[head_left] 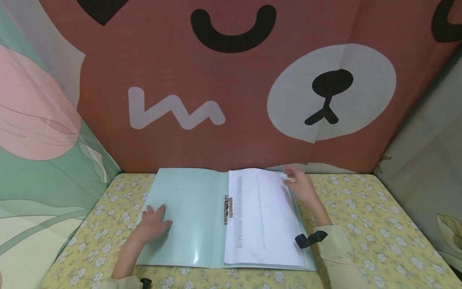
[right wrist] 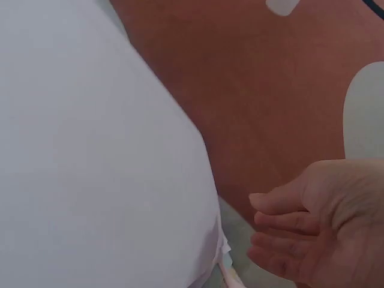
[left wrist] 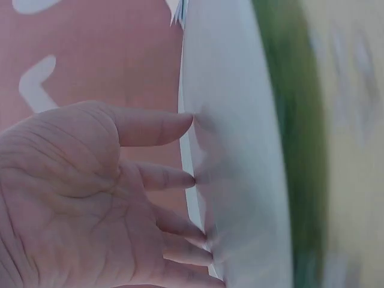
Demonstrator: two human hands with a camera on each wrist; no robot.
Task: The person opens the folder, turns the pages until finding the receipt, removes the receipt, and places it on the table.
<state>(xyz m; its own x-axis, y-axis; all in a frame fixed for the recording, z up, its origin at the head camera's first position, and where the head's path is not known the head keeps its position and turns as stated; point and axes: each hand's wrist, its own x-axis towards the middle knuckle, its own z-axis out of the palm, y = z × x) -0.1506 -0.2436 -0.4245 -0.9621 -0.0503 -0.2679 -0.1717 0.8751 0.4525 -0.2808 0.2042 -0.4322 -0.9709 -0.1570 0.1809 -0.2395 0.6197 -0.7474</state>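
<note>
A pale green folder (head_left: 185,196) lies spread wide on the table, its bare inner cover to the left. On its right side rests a stack of printed white paper (head_left: 279,224), held near the spine by a metal clip (head_left: 226,209). My left hand (head_left: 153,225) rests its spread fingertips on the left cover; in the left wrist view the fingers (left wrist: 162,126) are nearly straight against the cover. Beside the paper's upper right corner, my right hand (head_left: 302,188) hovers with loosely bent fingers. A gap separates those fingers (right wrist: 282,240) from the bulging sheet edge in the right wrist view.
A yellow floral cloth (head_left: 364,228) covers the table under the folder. Directly behind stands a brown backdrop (head_left: 245,140) with cartoon bear shapes. Printed fabric also hangs at the left (head_left: 39,176) and right sides. A black strap (head_left: 311,239) sits at the right wrist.
</note>
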